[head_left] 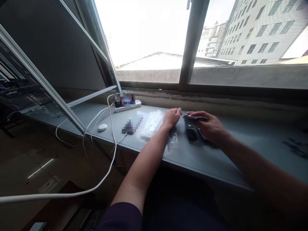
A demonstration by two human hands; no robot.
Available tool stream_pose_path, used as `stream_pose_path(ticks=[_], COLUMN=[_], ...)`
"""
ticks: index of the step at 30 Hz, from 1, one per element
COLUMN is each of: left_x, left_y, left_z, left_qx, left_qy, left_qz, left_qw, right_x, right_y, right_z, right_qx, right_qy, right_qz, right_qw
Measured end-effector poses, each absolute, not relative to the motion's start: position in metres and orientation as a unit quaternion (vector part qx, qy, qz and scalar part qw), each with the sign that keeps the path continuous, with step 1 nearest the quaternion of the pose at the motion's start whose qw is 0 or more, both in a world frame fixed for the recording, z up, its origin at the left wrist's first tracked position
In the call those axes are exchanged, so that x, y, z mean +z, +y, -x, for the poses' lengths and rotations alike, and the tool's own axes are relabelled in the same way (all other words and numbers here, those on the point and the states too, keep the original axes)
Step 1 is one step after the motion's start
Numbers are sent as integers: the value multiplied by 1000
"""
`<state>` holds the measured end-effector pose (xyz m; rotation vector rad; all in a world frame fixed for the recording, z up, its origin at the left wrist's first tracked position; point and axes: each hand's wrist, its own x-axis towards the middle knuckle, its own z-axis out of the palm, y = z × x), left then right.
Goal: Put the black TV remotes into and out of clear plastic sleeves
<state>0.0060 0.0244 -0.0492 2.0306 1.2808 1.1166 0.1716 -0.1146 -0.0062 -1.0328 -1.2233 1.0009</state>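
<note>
My right hand [211, 125] grips a dark remote control [196, 118], seen nearly edge-on, with the thumb side toward the window. Below it a black remote control [190, 129] with buttons lies on the grey table [178, 158]. Another dark remote [201, 132] is partly hidden under my right hand. Curled loosely, my left hand [172, 117] is beside a pile of clear plastic bags [152, 123]; what its fingers hold, if anything, is hidden. A small clear bag [173, 139] lies below my left wrist.
A blurred-out device [131, 127] with a white cable is left of the bags. Behind it stands a white power strip [128, 106]. A round white object [102, 127], a looping white cable [112, 160] and a metal frame [60, 104] occupy the left. Dark items [297, 146] lie far right.
</note>
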Motion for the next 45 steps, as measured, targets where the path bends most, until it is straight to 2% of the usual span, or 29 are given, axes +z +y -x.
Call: stream_pose_path(ticks=[16, 25, 33, 38, 45], left_x=[-45, -45, -46, -46, -47], left_y=[20, 19, 20, 20, 21], left_z=[-5, -5, -4, -4, -5], left_qx=[394, 399, 401, 400, 401], left_qy=[479, 474, 473, 479, 474], left_qz=[-749, -750, -748, -745, -748], left_qw=[233, 232, 238, 237, 232], right_x=[-3, 3, 3, 5, 5], right_y=[-110, -110, -113, -115, -115], right_z=[-176, -177, -178, -177, -177], right_qx=[586, 671, 686, 725, 720], right_qy=[-381, -309, -311, -315, -328], right_qz=[397, 364, 397, 363, 346], right_qw=[595, 567, 524, 494, 505])
